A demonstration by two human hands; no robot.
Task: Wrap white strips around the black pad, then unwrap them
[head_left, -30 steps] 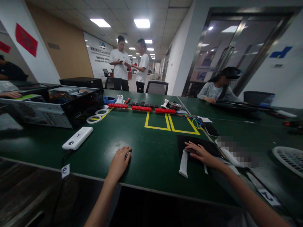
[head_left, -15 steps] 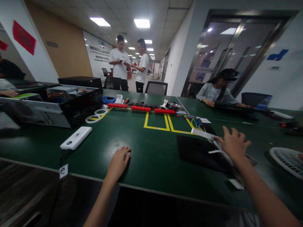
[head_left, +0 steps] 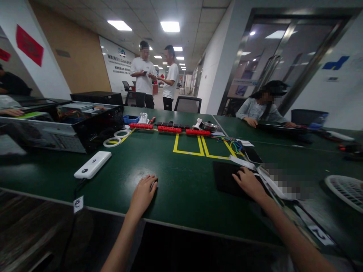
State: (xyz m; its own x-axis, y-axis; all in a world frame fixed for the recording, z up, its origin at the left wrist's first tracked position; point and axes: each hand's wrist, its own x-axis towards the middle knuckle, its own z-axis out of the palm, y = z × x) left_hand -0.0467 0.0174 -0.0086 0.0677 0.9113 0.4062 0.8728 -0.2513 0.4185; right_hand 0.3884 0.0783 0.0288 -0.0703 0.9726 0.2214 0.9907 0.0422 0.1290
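My left hand (head_left: 144, 192) rests on the green table with its fingers curved over a small black computer mouse (head_left: 154, 184), mostly hidden under the palm. Over on the right, my right hand (head_left: 250, 182) lies on a flat black mouse pad (head_left: 224, 177), fingers apart and slightly bent, nothing visible in them. Just behind that hand is a white strip (head_left: 242, 161). A white-edged flat item (head_left: 273, 183), partly blurred out, lies beside my right wrist.
A white power bank (head_left: 93, 165) lies left, near an opened computer case (head_left: 70, 128). Red strips (head_left: 169, 129), yellow tape outlines (head_left: 188, 153) and coloured wires (head_left: 236, 146) are farther back. A white basket (head_left: 344, 189) sits right. A person (head_left: 266, 107) sits across the table.
My right hand has come down and left from above the white-edged item onto the mouse pad. My left hand stays over the mouse.
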